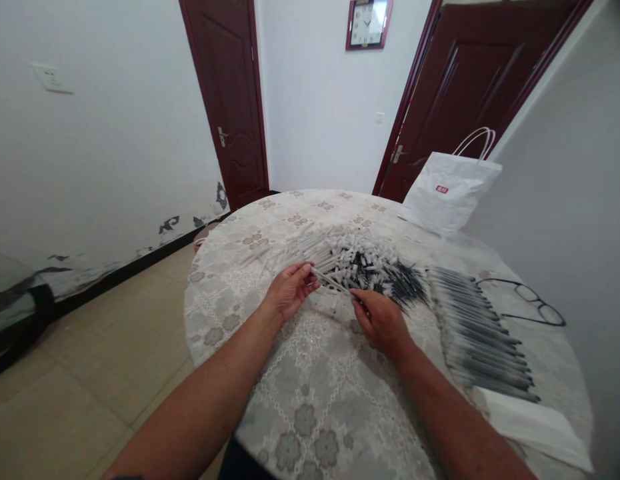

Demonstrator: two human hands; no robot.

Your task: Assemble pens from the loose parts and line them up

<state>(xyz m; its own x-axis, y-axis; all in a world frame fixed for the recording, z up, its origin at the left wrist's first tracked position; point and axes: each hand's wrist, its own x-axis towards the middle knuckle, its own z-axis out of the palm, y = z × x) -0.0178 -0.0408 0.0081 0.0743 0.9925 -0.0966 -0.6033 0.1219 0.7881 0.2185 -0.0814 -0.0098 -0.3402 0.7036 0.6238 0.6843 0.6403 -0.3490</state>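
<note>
Pen tube point(333, 281), thin and white, is held between the two hands just above the bench point(310, 393), at the near edge of the pile of pen parts point(360, 263).

Both forearms reach in from the near edge and converge toward the middle. The left hand point(290, 291) lies palm half-up, its fingers curled loosely and their tips closed on the tube's far-left end. The right hand point(381, 320) is turned palm-down with its knuckles to the camera, thumb and forefinger pinched on the other end; the exact contact is hidden behind the fingers.

The tube's long axis runs left to right across the person, slanting from the left hand, slightly farther off, to the right hand, slightly nearer, and it lies almost level.

To the right of the pile, a row of dark pens point(480, 333) lies side by side on the flowered cloth. Glasses point(533, 303) rest beyond the row, and a white paper bag point(447, 193) stands at the far edge.
</note>
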